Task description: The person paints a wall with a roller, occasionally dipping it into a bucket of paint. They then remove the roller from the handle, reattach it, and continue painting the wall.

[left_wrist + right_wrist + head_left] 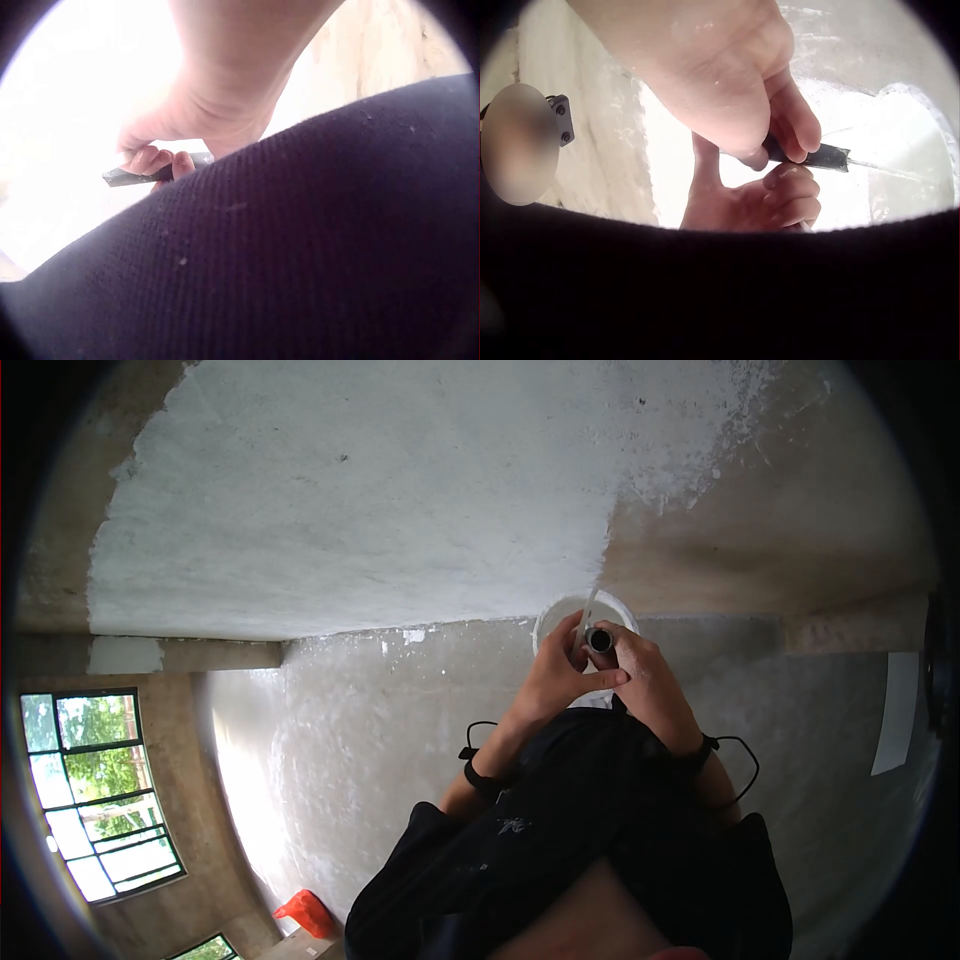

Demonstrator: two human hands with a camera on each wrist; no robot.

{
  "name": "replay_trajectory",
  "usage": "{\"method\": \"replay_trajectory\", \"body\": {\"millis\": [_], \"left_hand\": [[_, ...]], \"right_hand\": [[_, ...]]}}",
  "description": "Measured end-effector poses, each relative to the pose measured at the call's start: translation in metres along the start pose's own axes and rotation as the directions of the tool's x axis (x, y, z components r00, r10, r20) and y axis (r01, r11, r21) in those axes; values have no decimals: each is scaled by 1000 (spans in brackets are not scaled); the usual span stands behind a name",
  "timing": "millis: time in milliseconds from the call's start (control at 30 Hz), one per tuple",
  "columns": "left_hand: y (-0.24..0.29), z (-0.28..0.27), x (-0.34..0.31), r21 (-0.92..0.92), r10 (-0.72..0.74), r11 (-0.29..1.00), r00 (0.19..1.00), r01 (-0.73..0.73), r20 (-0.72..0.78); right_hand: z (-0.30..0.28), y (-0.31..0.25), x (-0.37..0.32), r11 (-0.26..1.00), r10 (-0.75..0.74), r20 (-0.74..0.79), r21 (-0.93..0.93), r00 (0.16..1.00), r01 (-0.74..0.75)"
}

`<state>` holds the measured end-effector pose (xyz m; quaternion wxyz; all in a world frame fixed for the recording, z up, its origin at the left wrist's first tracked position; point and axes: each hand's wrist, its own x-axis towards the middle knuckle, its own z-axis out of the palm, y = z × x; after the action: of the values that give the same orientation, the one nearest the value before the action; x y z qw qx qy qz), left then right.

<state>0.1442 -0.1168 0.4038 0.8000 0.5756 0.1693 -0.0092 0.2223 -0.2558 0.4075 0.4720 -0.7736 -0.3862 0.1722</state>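
Observation:
Both hands meet over a white bucket (625, 606) around a dark-handled tool (600, 641), whose round hollow end faces the head camera. A thin pale strip (591, 602) shows beside it, above the bucket. The right hand (652, 682) curls its fingers round the dark handle (829, 157), seen from the side in the right wrist view. The left hand (556, 678) has bent fingers at the tool and its thumb reaches across to the right hand. Fingers also lie curled on the dark bar (139, 178) in the left wrist view. Glare hides the exact contact.
A wall (380, 490) partly coated in white rises beyond the bucket. Grey floor (400, 730) with white spots surrounds the person, who wears dark clothing. An orange-red bag (308, 913) lies at lower left, near windows (105, 790). A white panel (897, 710) is at right.

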Motion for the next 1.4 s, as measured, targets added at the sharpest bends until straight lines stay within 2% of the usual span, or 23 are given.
{"method": "replay_trajectory", "body": {"millis": [33, 167, 233, 433, 533, 667, 767, 867, 933, 967, 1033, 1400], "left_hand": [[1, 0, -1, 74, 22, 997, 999, -24, 27], [-4, 0, 1, 33, 53, 998, 998, -54, 20], [-7, -3, 2, 98, 50, 994, 999, -49, -2], [-16, -5, 2, 62, 102, 993, 995, -102, 10], [-9, -1, -2, 48, 107, 993, 994, -108, 5], [-17, -5, -3, 68, 87, 994, 996, -84, -37], [-9, -7, -5, 109, 14, 994, 999, -19, 43], [-9, -7, -6, 95, 37, 994, 997, -44, 68], [-13, -14, -6, -80, -25, 996, 994, 33, 110], [-13, -14, -7, -80, -24, 996, 994, 33, 110], [-12, -12, -8, -213, -64, 974, 996, 76, 62], [-11, -6, -10, -152, -21, 988, 999, 26, 36]], "right_hand": [[0, -1, 0, 999, 5, 3, 38, 1000, -5], [0, 0, 0, 995, 34, -11, 92, 999, -33], [-1, -3, 2, 986, 72, -4, 150, 997, -70], [1, 2, 2, 986, 26, -55, 165, 998, -16], [-2, -1, 1, 973, 80, -39, 218, 996, -70], [-2, 1, 0, 986, 28, -78, 169, 997, -15], [-4, 0, -2, 981, 84, -59, 177, 995, -73], [-4, 1, -3, 969, 82, -60, 240, 995, -65], [-4, 4, -4, 949, 114, -33, 300, 993, -99], [-3, 6, -5, 949, 114, -33, 300, 993, -99], [-2, 9, -6, 939, 85, -31, 337, 996, -69], [-8, 4, -8, 961, 90, -51, 266, 995, -74]]}}
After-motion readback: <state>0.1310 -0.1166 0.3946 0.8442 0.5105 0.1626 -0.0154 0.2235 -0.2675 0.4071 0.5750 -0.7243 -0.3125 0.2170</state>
